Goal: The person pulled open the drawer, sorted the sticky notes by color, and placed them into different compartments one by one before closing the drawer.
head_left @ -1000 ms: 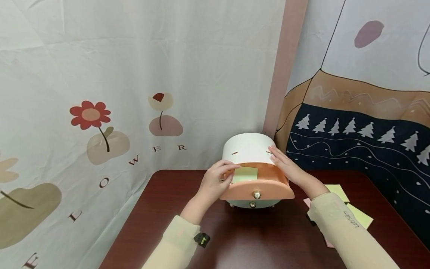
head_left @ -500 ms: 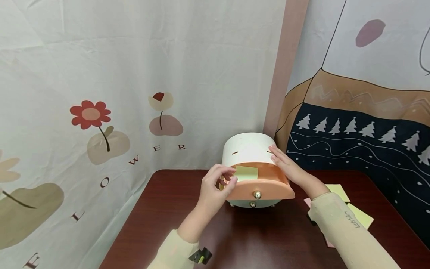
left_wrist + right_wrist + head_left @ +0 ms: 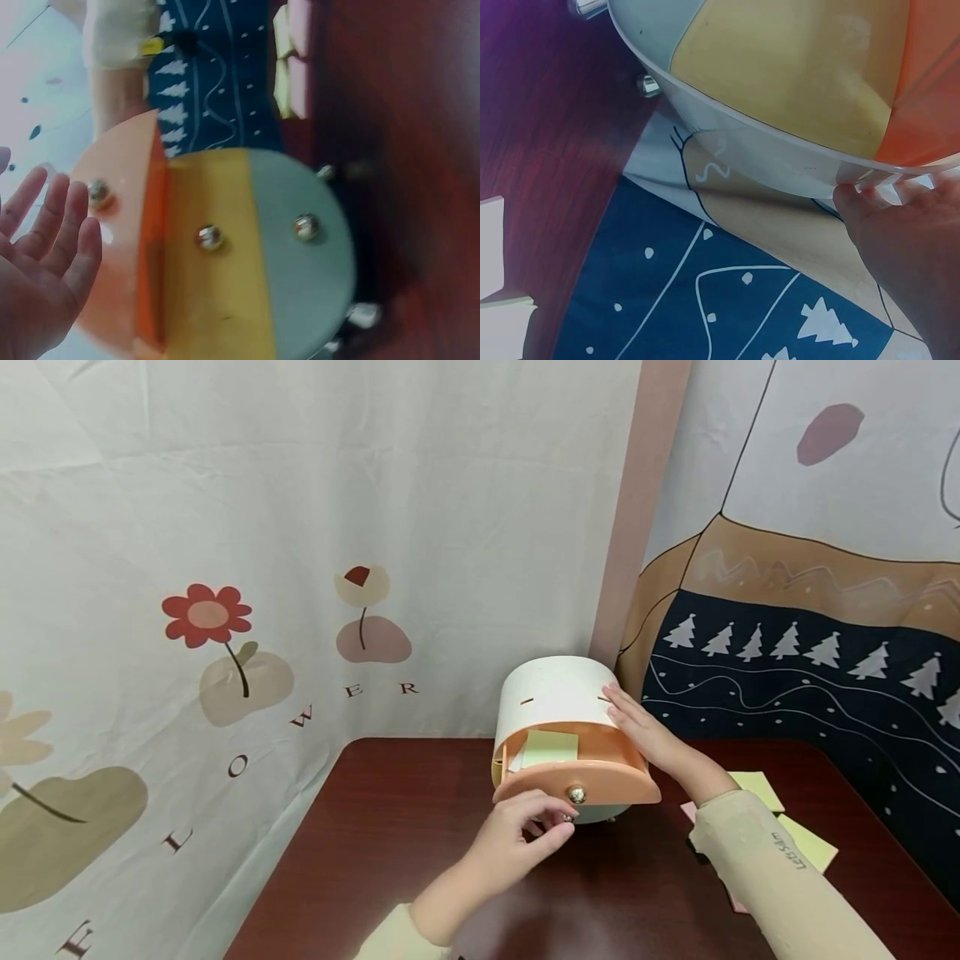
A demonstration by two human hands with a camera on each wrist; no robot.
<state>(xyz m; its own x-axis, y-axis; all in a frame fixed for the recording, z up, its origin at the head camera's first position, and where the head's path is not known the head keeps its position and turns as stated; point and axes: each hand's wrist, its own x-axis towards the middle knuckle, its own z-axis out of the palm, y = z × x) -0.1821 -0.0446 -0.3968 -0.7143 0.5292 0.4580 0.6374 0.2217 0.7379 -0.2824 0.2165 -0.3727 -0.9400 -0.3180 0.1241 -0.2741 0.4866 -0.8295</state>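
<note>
- Hovering low, near the middle of the frame's bottom half, the left grip (image 3: pixel 517 839) has loosely curved fingers, a clear gap to the thumb and, so far as I can see, nothing held; whether it brushes the lower knobs I can't tell.
- The white cabinet (image 3: pixel 557 687) sits right of centre in the head view on the dark red counter (image 3: pixel 405 827), its orange drawer (image 3: pixel 607 783) well out. I'd worry about another tug — with so much hanging out front, the drawer could come free or the cabinet tip forward.
- The right grip (image 3: pixel 641 731) lies along the cabinet's right side, fingers fairly straight and wrapped round nothing. That smooth curved wall could slip from under them, letting the cabinet twist on its small feet.
- The pale green notes (image 3: pixel 551 747) slope in the drawer's left half, with a white paper (image 3: pixel 516 762) peeking out beside them. A fast push inward might catch an edge under the rim and crease or jam it.
- The orange knob (image 3: pixel 576 795), yellow knob (image 3: pixel 209 237) and green knob (image 3: pixel 305 226) are close enough that a careless reach could take the wrong one.
- Toward the lower right, the loose note pads (image 3: pixel 808 842) lie just beside the right sleeve (image 3: pixel 772 864) — drawing that arm back low could sweep them away.
</note>
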